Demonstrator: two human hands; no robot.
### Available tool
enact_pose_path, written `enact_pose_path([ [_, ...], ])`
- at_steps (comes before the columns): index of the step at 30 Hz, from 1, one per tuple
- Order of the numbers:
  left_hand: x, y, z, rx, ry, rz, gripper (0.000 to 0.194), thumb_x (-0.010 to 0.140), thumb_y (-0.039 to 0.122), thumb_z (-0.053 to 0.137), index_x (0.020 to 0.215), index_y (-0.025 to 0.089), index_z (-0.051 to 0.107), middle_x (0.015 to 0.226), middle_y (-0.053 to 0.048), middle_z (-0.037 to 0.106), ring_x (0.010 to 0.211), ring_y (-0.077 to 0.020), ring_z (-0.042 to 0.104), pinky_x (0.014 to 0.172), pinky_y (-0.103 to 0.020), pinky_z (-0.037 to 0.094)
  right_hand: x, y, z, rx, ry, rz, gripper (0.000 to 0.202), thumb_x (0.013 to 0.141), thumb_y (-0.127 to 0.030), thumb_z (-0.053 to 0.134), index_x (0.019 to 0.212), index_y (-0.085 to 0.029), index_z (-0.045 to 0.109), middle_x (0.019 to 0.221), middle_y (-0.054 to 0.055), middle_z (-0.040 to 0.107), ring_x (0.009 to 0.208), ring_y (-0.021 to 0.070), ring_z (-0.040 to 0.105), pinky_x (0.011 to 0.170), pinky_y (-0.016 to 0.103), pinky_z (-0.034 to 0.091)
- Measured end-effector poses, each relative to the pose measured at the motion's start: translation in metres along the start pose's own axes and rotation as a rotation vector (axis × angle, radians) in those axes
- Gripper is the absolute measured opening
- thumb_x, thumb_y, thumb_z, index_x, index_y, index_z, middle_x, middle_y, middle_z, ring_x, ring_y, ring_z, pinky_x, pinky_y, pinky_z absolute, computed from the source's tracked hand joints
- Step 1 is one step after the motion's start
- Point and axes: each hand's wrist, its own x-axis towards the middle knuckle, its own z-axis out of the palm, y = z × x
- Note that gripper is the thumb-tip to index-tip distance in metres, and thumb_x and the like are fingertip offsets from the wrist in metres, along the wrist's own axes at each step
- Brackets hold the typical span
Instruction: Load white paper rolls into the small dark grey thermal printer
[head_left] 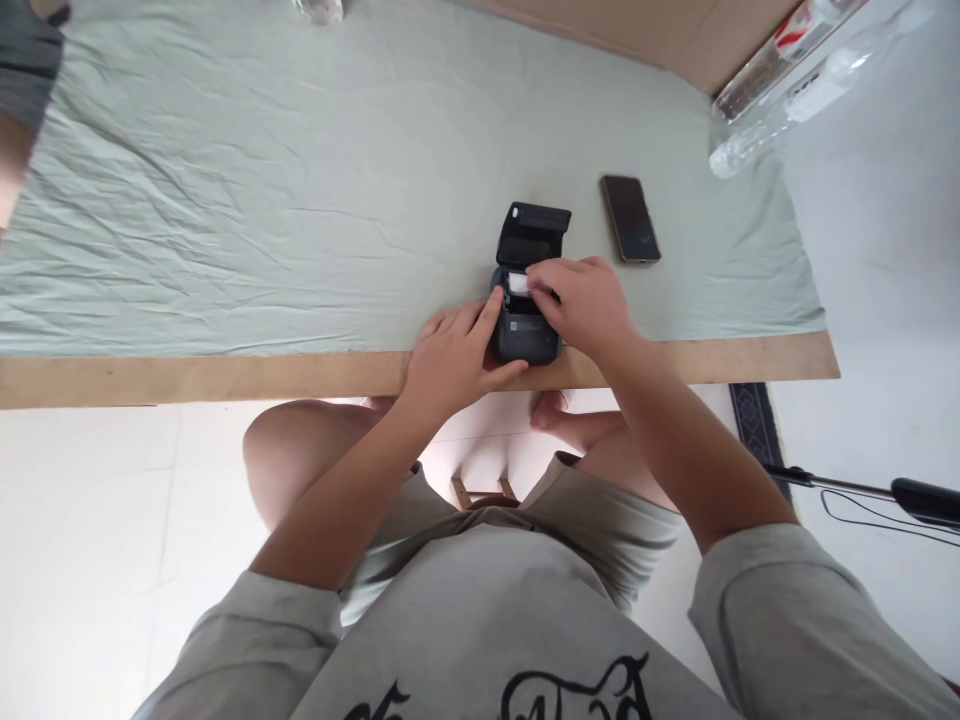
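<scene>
A small dark device [529, 342] lies at the table's front edge, its black lid [534, 232] flipped up and away from me. Inside its open compartment sits a white roll or block [517, 284]. My left hand [459, 352] rests against the device's left side, index finger at the compartment's edge and thumb along the front, fingers apart. From the right, my right hand [581, 300] reaches over the compartment, thumb and fingertips pinched at the right end of the white piece.
A dark phone [630, 219] lies to the right of the device on the green cloth [360, 180]. Plastic bottles [817, 90] lie at the back right, beside a cardboard surface [630, 30]. Another clear object [321, 10] stands at the back edge of view. Part of a person shows at the far left.
</scene>
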Motion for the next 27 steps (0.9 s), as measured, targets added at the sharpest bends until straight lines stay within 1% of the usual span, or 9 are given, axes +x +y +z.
enact_pose_path([
  [5, 0.001, -0.002, 0.002, -0.013, 0.007, 0.004, 0.093, 0.094, 0.065, 0.059, 0.165, 0.014, 0.029, 0.152, -0.017, 0.057, 0.134, -0.0364, 0.056, 0.114, -0.048, 0.039, -0.002, -0.005, -0.002, 0.013, 0.048, -0.007, 0.018, 0.094, -0.023, 0.052, 0.087, -0.025, 0.068, 0.1, 0.006, 0.078, 0.101, 0.0287, 0.066, 0.089, 0.045, 0.043],
  [9, 0.001, -0.003, 0.003, -0.033, 0.032, 0.012, 0.095, 0.093, 0.067, 0.06, 0.165, 0.015, 0.029, 0.149, -0.017, 0.059, 0.131, -0.0356, 0.058, 0.114, -0.047, 0.039, -0.015, -0.006, -0.003, 0.033, 0.098, -0.024, 0.02, 0.096, -0.023, 0.05, 0.089, -0.025, 0.069, 0.097, 0.005, 0.077, 0.1, 0.0271, 0.065, 0.088, 0.043, 0.044],
  [11, 0.0, -0.004, 0.004, -0.029, 0.041, 0.029, 0.089, 0.093, 0.065, 0.062, 0.165, 0.021, 0.032, 0.148, -0.015, 0.06, 0.13, -0.0345, 0.059, 0.114, -0.047, 0.04, -0.024, -0.007, -0.002, 0.043, 0.135, -0.049, 0.022, 0.098, -0.025, 0.049, 0.089, -0.025, 0.069, 0.096, 0.005, 0.077, 0.097, 0.0257, 0.065, 0.088, 0.042, 0.044],
  [14, -0.001, -0.005, 0.006, 0.003, 0.05, 0.068, 0.073, 0.096, 0.062, 0.06, 0.16, 0.031, 0.043, 0.147, -0.013, 0.059, 0.13, -0.0345, 0.059, 0.113, -0.048, 0.04, -0.039, -0.008, 0.001, 0.085, 0.193, -0.111, 0.025, 0.1, -0.025, 0.048, 0.087, -0.024, 0.069, 0.094, 0.005, 0.076, 0.092, 0.0237, 0.065, 0.087, 0.041, 0.046],
  [17, -0.002, -0.007, 0.008, 0.027, 0.057, 0.097, 0.063, 0.099, 0.063, 0.055, 0.154, 0.034, 0.052, 0.148, -0.015, 0.056, 0.132, -0.0358, 0.057, 0.113, -0.05, 0.04, -0.049, -0.008, 0.003, 0.15, 0.263, -0.119, 0.019, 0.098, -0.028, 0.052, 0.092, -0.023, 0.069, 0.096, 0.007, 0.077, 0.094, 0.0248, 0.066, 0.089, 0.042, 0.048],
  [19, -0.002, -0.007, 0.008, 0.033, 0.053, 0.102, 0.059, 0.1, 0.061, 0.055, 0.152, 0.035, 0.055, 0.149, -0.016, 0.055, 0.133, -0.0364, 0.057, 0.113, -0.051, 0.04, -0.049, -0.004, 0.003, 0.181, 0.353, -0.047, 0.017, 0.097, -0.03, 0.054, 0.1, -0.022, 0.068, 0.101, 0.009, 0.076, 0.099, 0.0277, 0.067, 0.095, 0.046, 0.048],
  [22, -0.001, -0.007, 0.007, 0.046, 0.037, 0.107, 0.055, 0.1, 0.059, 0.056, 0.149, 0.034, 0.058, 0.148, -0.017, 0.055, 0.134, -0.0364, 0.055, 0.114, -0.052, 0.04, -0.036, 0.006, 0.002, 0.195, 0.438, 0.056, 0.027, 0.094, -0.028, 0.051, 0.117, -0.021, 0.063, 0.119, 0.014, 0.072, 0.118, 0.0324, 0.064, 0.108, 0.054, 0.046],
  [25, -0.001, -0.006, 0.007, 0.056, 0.028, 0.103, 0.053, 0.1, 0.056, 0.057, 0.147, 0.033, 0.059, 0.147, -0.017, 0.055, 0.134, -0.0356, 0.055, 0.114, -0.052, 0.04, -0.011, 0.016, 0.002, 0.186, 0.354, 0.062, 0.047, 0.089, -0.026, 0.052, 0.137, -0.022, 0.051, 0.146, 0.016, 0.06, 0.141, 0.0338, 0.051, 0.117, 0.059, 0.04],
  [27, 0.0, -0.006, 0.006, 0.065, 0.029, 0.092, 0.052, 0.1, 0.056, 0.058, 0.147, 0.033, 0.059, 0.148, -0.017, 0.055, 0.133, -0.0355, 0.056, 0.114, -0.052, 0.04, 0.003, 0.02, 0.002, 0.175, 0.278, 0.084, 0.056, 0.088, -0.026, 0.052, 0.143, -0.025, 0.045, 0.152, 0.015, 0.055, 0.147, 0.0333, 0.046, 0.118, 0.06, 0.039],
])
